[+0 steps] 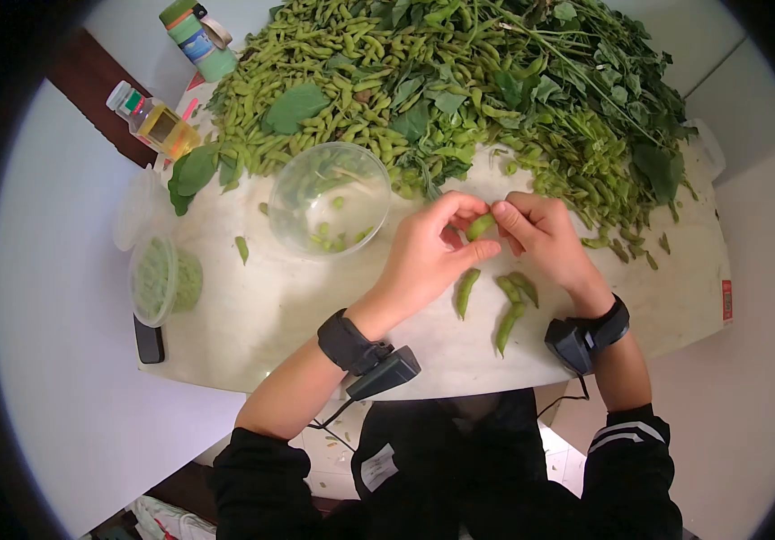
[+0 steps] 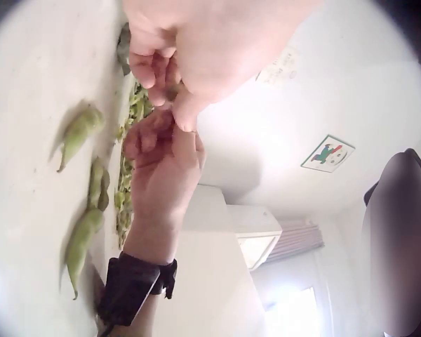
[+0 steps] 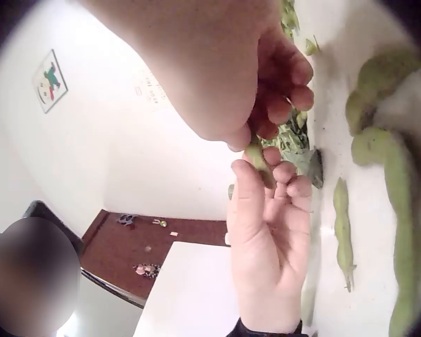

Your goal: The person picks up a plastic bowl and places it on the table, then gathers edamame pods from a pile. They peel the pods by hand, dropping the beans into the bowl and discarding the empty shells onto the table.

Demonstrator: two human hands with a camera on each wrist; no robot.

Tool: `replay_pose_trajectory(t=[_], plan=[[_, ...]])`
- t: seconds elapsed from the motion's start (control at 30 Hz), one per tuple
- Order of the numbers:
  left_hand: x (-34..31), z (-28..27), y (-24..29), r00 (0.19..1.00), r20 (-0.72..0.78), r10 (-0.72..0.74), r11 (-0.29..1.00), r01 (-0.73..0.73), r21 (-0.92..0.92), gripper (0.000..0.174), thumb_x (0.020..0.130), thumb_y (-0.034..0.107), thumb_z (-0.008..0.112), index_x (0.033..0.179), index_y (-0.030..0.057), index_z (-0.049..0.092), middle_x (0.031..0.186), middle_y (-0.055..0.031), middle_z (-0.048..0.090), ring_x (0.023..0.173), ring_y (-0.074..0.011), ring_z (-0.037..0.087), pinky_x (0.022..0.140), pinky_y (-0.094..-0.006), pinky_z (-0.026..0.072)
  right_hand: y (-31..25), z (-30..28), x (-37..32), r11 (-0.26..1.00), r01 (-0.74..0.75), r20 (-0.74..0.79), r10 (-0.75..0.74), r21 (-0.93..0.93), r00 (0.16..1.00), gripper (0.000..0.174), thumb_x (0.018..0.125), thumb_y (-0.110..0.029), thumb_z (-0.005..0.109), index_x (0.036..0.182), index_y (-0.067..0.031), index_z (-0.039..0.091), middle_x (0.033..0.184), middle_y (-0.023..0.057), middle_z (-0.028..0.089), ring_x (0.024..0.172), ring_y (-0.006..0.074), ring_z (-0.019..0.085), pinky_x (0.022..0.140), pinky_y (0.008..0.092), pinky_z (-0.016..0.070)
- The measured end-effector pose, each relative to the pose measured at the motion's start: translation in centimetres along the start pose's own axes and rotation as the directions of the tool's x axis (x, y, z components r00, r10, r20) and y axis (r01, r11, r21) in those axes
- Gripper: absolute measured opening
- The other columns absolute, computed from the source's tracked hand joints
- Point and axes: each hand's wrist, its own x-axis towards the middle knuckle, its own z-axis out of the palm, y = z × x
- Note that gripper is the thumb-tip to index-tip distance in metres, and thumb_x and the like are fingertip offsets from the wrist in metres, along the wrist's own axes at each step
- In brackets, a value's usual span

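Between both hands, over the table, is a green soybean pod [image 1: 480, 226]. My left hand [image 1: 432, 247] holds the pod between thumb and fingers. The thumb and fingertips of my right hand [image 1: 545, 236] pinch its other end. In the right wrist view the pod [image 3: 258, 160] shows between the two thumbs, its ends partly hidden by the fingers. Several loose pods [image 1: 465, 293] lie on the table just below the hands. To the left of the hands stands a clear plastic bowl [image 1: 290, 225] with a few green beans and some pods in it.
A large heap of pods and leafy stems [image 1: 378, 76] covers the table's far side. On the left are a lidded tub of beans [image 1: 188, 281], a phone-like black object [image 1: 148, 342], an oil bottle [image 1: 161, 126] and a green bottle [image 1: 200, 45]. The table [image 1: 360, 369] has a curved near edge.
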Motion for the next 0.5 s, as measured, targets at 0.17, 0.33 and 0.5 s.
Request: replay_pose_trajectory(t=[0.17, 0.33, 0.5], plan=[[0.1, -0.5, 1.2, 0.988, -0.012, 0.152, 0.948, -0.142, 0.286, 0.025, 0.068, -0.001, 0.062, 0.092, 0.0024, 0.057, 0.078, -0.0077, 0.058, 0.067, -0.0159, 0.057, 0.059, -0.0241, 0.0451, 0.7, 0.2, 0.0, 0.994, 0.055, -0.021, -0.053, 0.096, 0.998, 0.034, 0.088, -0.024, 0.046, 0.062, -0.0018, 0.050, 0.052, -0.0023, 0.041, 0.049, 0.0054, 0.036, 0.043, 0.0223, 0.0293], [-0.1, -0.5, 0.8, 0.982, -0.046, 0.185, 0.928, -0.159, 0.336, 0.024, 0.070, -0.007, 0.053, 0.092, 0.0007, 0.057, 0.077, -0.0130, 0.060, 0.064, -0.0191, 0.061, 0.056, -0.0273, 0.0467, 0.4, 0.6, -0.4, 0.973, 0.226, -0.012, -0.227, -0.034, 0.974, 0.034, 0.088, -0.025, 0.045, 0.064, -0.0021, 0.051, 0.053, -0.0033, 0.040, 0.050, 0.0046, 0.034, 0.045, 0.0200, 0.0276], [-0.4, -0.7, 1.2, 0.995, -0.009, 0.096, 0.944, -0.088, 0.318, 0.022, 0.073, -0.006, 0.049, 0.092, -0.0012, 0.057, 0.073, -0.0131, 0.060, 0.063, -0.0189, 0.062, 0.054, -0.0269, 0.0465, 0.6, 1.1, -0.7, 0.972, 0.228, -0.012, -0.227, 0.063, 0.974, 0.033, 0.088, -0.024, 0.045, 0.064, -0.0022, 0.051, 0.054, -0.0035, 0.040, 0.051, 0.0047, 0.033, 0.046, 0.0200, 0.0269]])
